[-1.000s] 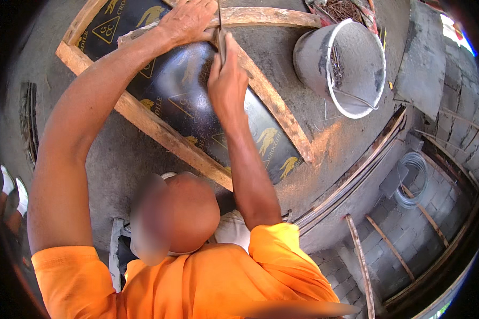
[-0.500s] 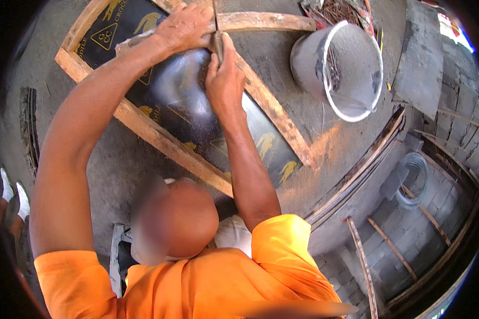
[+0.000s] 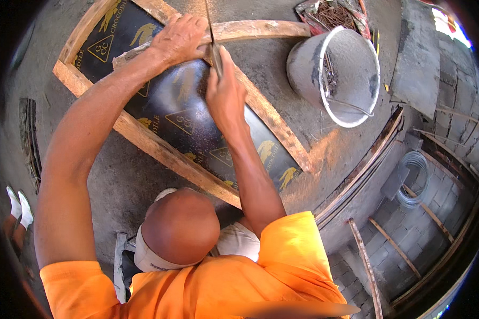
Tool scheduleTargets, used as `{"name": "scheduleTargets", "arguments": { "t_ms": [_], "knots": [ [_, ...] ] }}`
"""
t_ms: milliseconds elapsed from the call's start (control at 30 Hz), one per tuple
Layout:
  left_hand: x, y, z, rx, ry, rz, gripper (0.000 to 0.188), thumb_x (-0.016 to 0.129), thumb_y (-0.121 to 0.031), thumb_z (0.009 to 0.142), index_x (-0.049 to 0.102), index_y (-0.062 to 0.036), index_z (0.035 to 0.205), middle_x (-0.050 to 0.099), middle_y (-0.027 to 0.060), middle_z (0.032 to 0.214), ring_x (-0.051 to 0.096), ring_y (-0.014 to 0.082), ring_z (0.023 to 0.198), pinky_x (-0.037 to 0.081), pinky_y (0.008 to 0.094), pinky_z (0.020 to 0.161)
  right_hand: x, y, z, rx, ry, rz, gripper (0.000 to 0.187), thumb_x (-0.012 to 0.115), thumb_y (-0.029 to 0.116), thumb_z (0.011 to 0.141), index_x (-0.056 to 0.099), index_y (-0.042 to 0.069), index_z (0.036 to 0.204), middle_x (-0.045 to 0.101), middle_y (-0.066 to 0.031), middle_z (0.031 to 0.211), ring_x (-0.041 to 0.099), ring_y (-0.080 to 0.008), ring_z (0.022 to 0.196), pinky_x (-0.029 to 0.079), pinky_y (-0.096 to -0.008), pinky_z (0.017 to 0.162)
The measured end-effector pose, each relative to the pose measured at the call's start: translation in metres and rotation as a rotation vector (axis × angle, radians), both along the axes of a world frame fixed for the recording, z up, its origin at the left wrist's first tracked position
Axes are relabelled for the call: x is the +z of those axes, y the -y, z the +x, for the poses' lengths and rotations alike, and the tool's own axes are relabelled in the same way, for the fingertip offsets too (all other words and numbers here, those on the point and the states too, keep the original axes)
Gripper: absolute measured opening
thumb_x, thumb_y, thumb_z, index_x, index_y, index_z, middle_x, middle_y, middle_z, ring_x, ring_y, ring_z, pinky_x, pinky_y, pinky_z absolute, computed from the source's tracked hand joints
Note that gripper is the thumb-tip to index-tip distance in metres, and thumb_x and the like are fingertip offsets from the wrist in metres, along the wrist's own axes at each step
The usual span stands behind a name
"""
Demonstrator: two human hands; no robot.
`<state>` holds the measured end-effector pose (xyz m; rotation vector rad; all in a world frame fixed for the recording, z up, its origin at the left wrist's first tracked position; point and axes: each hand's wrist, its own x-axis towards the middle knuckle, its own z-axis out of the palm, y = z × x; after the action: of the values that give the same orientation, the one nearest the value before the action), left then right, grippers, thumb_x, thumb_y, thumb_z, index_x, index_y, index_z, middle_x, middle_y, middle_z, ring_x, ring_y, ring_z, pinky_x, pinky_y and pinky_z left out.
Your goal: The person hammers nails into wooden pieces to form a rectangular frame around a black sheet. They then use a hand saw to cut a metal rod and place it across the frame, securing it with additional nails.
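Observation:
My left hand (image 3: 180, 40) presses down on a rough wooden strip (image 3: 261, 29), its fingers curled over the top. The strip lies crosswise over a black panel (image 3: 183, 119) framed with timber battens (image 3: 274, 117). My right hand (image 3: 226, 91) is closed around the handle of a tool that looks like a handsaw (image 3: 210, 24). Its thin blade is seen nearly edge-on, pointing away from me, crossing the strip just right of my left fingers. Fine sawdust is scattered on the panel below.
A grey bucket (image 3: 303, 66) holding rusty metal pieces lies tilted at the right, beside a red sack of nails (image 3: 332, 16). Sawdust (image 3: 327, 151) marks the concrete floor. A wire coil (image 3: 412, 178) and long timbers (image 3: 362, 260) are farther right. Another person's feet (image 3: 21, 207) are at left.
My right hand and the saw have drawn slightly back toward me. My left hand stays on the strip, a little lower in the picture. The view has shifted slightly.

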<state>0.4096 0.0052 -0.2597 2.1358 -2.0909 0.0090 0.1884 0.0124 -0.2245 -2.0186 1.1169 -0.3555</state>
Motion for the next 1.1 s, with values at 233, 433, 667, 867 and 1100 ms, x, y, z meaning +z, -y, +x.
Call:
{"name": "scheduleTargets", "arguments": {
  "t_ms": [233,433,667,867,1100],
  "knots": [
    [-0.004,0.000,0.000,0.024,-0.081,0.081,0.055,0.085,-0.034,0.078,0.056,-0.0035,0.114,0.063,0.0152,0.115,0.059,0.0327,0.119,0.042,0.0461,0.107,0.055,-0.086,-0.080,-0.081,-0.141,0.093,0.057,0.062,0.006,0.101,0.045,0.007,0.155,0.065,-0.0337,0.128,0.067,-0.0475,0.116,0.057,-0.0521,0.095],
    [-0.007,-0.003,0.000,-0.009,-0.025,0.055,0.054,0.085,-0.037,0.080,0.057,-0.0051,0.114,0.065,0.0126,0.109,0.061,0.0301,0.114,0.045,0.0457,0.104,0.065,-0.054,-0.051,-0.085,-0.135,0.163,0.054,0.060,0.009,0.103,0.044,0.007,0.155,0.066,-0.0337,0.124,0.067,-0.0483,0.114,0.056,-0.0517,0.092],
    [0.004,0.001,-0.001,-0.001,-0.034,0.068,0.053,0.084,-0.040,0.081,0.058,-0.0051,0.113,0.066,0.0115,0.108,0.062,0.0282,0.113,0.047,0.0458,0.101,0.002,-0.030,-0.023,-0.072,-0.036,0.050,0.055,0.058,0.013,0.104,0.042,0.009,0.156,0.066,-0.0330,0.124,0.069,-0.0495,0.107,0.058,-0.0516,0.083],
    [-0.003,0.000,-0.001,0.026,-0.039,0.104,0.054,0.081,-0.037,0.081,0.056,-0.0028,0.115,0.063,0.0152,0.115,0.057,0.0321,0.120,0.043,0.0453,0.106,0.052,-0.086,-0.087,-0.115,-0.151,0.222,0.061,0.060,0.003,0.100,0.041,0.007,0.158,0.056,-0.0291,0.146,0.058,-0.0455,0.130,0.054,-0.0480,0.104],
    [0.008,0.000,-0.003,0.023,-0.077,0.105,0.055,0.084,-0.037,0.079,0.056,-0.0047,0.114,0.063,0.0153,0.114,0.058,0.0322,0.119,0.043,0.0466,0.105,0.017,-0.011,-0.007,-0.064,0.006,0.002,0.050,0.058,0.015,0.104,0.046,0.008,0.151,0.069,-0.0326,0.112,0.066,-0.0540,0.100,0.055,-0.0578,0.083]
  ]
}}
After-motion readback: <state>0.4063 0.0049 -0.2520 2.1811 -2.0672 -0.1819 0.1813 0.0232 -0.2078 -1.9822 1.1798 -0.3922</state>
